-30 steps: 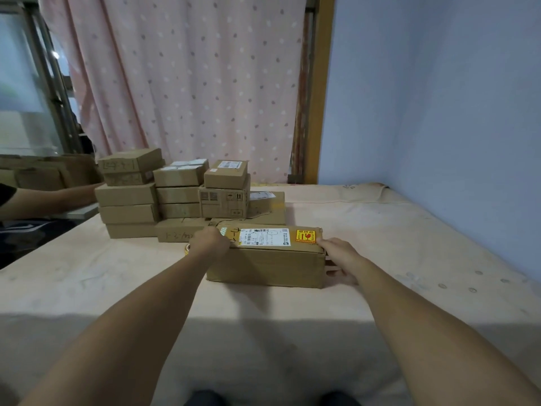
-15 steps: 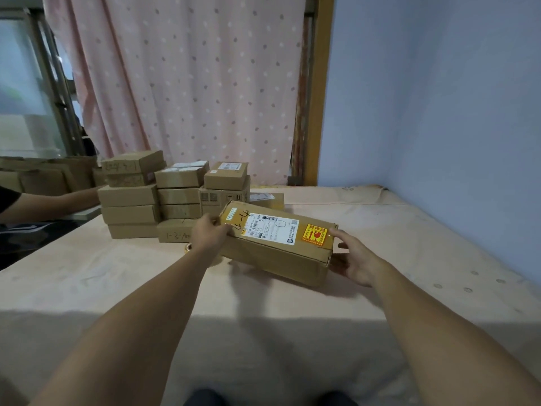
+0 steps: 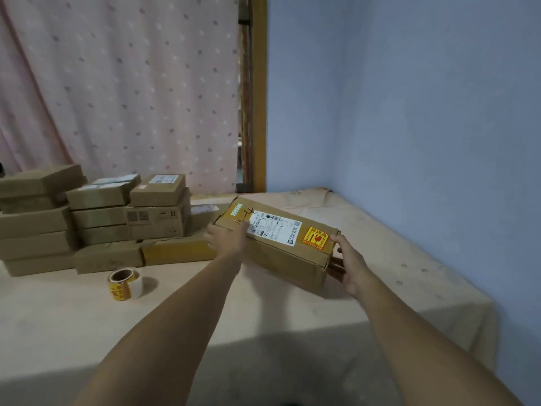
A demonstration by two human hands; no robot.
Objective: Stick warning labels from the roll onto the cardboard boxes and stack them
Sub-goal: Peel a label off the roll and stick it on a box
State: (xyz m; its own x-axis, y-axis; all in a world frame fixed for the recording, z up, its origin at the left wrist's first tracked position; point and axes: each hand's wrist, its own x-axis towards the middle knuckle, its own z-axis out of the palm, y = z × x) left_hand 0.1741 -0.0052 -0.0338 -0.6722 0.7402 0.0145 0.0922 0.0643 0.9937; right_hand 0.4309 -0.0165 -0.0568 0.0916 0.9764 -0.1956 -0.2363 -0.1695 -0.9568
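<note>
A long cardboard box hangs tilted above the table, its right end lower. Its top carries a white shipping label and a yellow-and-red warning label near the right end. My left hand grips the box's left end, and my right hand grips its right end, thumb on top and fingers underneath. The roll of yellow warning labels stands on the table to the left of my left forearm. A pile of several cardboard boxes sits at the back left.
The table is covered with a pale peach cloth and meets a blue wall on the right. A pink dotted curtain hangs behind the pile. A wooden door frame stands at the corner.
The long box lay flat on the table, then both hands lifted it and carried it rightward and up, tilted. The view turned right, uncovering the label roll.
</note>
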